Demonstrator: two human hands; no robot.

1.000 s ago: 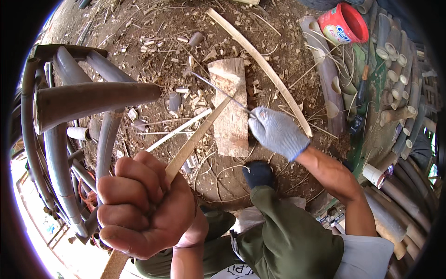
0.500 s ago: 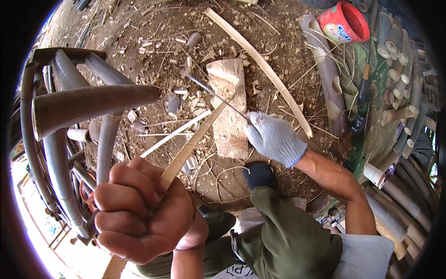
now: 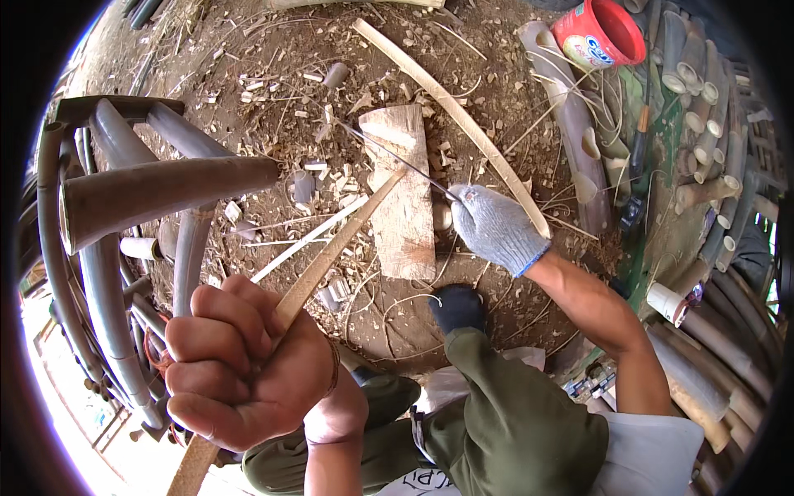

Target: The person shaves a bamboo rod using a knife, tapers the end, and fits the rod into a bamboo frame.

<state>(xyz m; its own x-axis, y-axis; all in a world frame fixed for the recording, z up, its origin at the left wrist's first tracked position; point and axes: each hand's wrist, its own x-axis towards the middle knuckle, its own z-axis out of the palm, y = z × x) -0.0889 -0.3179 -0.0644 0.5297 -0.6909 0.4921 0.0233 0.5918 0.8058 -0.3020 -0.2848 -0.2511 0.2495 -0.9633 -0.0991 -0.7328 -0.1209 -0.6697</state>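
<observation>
My bare left hand (image 3: 248,364) is closed in a fist around a long, flat bamboo strip (image 3: 341,240). The strip slants up and right, its narrow far end over a wooden block (image 3: 405,236) on the ground; its other end passes out below my fist. My right hand (image 3: 500,231), in a grey knit glove with a blue hem, is wrapped round a knife (image 3: 397,157), its handle mostly hidden by the glove. The thin dark blade, seen nearly edge-on, points up and left across the block, just above the strip's far end.
A bamboo frame (image 3: 169,190) stands close on the left. A curved pale strip (image 3: 463,120) lies beyond the block among shavings. At the right are a thick bamboo pole (image 3: 571,132), a red bucket (image 3: 620,33) and stacked bamboo tubes (image 3: 711,380). My dark-shod foot (image 3: 457,307) is near the block.
My right hand and the knife have shifted slightly right, away from my left hand. My left fist still grips the strip, nearly in place. The whole view has shifted slightly.
</observation>
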